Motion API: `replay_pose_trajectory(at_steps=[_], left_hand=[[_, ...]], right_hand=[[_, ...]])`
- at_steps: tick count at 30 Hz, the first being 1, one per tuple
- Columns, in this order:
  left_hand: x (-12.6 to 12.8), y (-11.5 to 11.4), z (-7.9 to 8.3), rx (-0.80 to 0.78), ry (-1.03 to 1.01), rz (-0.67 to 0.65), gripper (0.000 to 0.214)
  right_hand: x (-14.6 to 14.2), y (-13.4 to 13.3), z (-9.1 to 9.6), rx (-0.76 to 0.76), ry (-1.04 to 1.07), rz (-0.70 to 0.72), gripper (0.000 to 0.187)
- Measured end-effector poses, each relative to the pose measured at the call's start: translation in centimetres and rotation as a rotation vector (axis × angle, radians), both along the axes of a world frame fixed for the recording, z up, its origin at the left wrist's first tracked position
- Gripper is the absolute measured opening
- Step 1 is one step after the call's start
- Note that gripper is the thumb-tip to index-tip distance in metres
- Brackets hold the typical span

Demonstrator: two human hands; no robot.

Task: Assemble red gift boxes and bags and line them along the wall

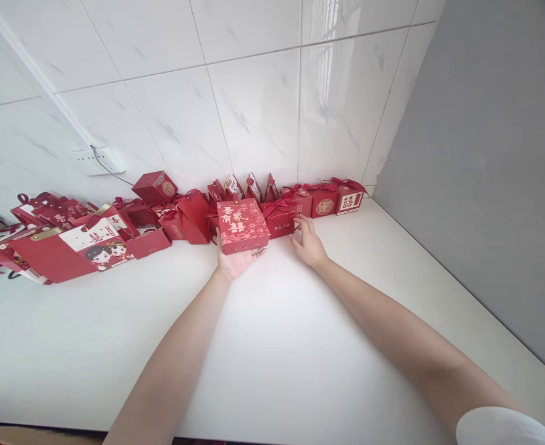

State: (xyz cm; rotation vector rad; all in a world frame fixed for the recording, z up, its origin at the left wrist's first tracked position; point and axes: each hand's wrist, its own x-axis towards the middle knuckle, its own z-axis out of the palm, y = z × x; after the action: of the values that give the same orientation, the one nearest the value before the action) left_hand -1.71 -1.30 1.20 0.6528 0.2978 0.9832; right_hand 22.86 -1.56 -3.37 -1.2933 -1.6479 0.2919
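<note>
My left hand [236, 259] holds a square red gift box [243, 225] with gold characters on its lid, palm under it and thumb on its left side. My right hand [307, 244] rests just to its right, fingers spread and touching a small red ribboned box [280, 222]. Both lie on a white table [272, 346] against a tiled wall. A row of several red gift boxes runs along the wall.
Three small red boxes [328, 199] stand at the right end of the row. At the left lies a large flat red box [68, 250] with a cartoon couple. A wall socket [100, 162] sits above. A grey panel [485, 173] closes the right side.
</note>
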Motion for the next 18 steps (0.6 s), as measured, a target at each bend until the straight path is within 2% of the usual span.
replay_pose_trajectory(at_steps=[4,7,10,13,15,18], left_hand=[[0.1,-0.3,0.3,-0.056,-0.009,-0.032,0.080],[0.1,-0.4,0.4,-0.020,0.019,-0.043,0.083],[0.1,-0.2,0.3,0.033,0.056,-0.029,0.082],[-0.1,0.1,0.1,0.049,0.086,-0.004,0.084],[-0.1,0.3,0.0,0.049,0.092,-0.004,0.086],[-0.1,0.4,0.1,0.037,0.098,-0.010,0.089]], right_hand=[[0.2,0.3,-0.2,-0.011,-0.015,0.004,0.046],[-0.2,0.1,0.1,0.034,-0.036,-0.001,0.034],[-0.9,0.3,0.3,0.051,0.105,0.021,0.046],[-1.2,1.3,0.1,-0.078,0.346,0.048,0.063],[-0.8,2.1,0.0,-0.152,0.405,0.032,0.054],[-0.1,3.2,0.0,-0.182,0.394,-0.028,0.028]])
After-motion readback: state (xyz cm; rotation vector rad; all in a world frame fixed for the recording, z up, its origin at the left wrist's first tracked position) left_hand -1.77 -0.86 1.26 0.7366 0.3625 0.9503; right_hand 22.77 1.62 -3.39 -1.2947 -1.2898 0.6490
